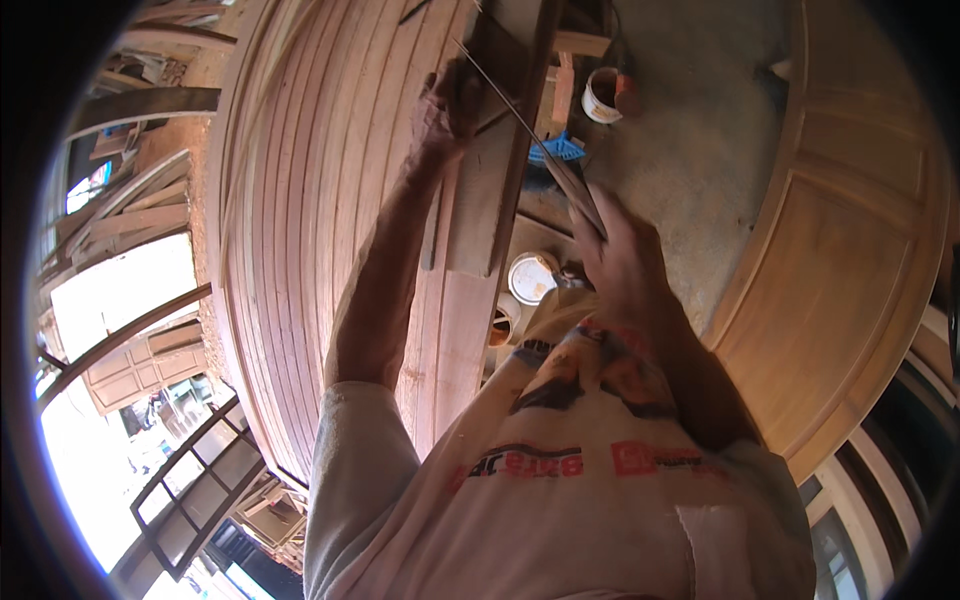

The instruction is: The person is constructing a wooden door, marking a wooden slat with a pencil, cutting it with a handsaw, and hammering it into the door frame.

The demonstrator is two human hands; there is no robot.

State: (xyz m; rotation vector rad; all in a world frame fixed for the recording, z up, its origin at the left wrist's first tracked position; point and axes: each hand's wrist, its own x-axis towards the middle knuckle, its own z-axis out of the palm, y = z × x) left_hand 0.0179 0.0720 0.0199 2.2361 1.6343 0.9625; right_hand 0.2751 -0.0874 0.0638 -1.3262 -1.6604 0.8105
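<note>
My right hand (622, 245) is closed around the near end of a long, thin-bladed tool (530, 132), which slants up and left across the bench edge. The tool is seen nearly edge-on, so its exact kind is unclear. At the upper middle, my left hand (445, 112) rests by a dark block (492, 65), its fingers curled and partly in shadow. What they grip, if anything, I cannot make out. Under both hands lies a thick wooden board (478, 215) at the right edge of a stack of long reddish planks (320, 150).
A panelled wooden door (840, 240) stands at the right. On the floor are a white bucket (602, 95), a blue slotted plastic thing (558, 148) and a white-lidded tub (532, 277). Window frames (190, 475) and timber pieces stand at the left.
</note>
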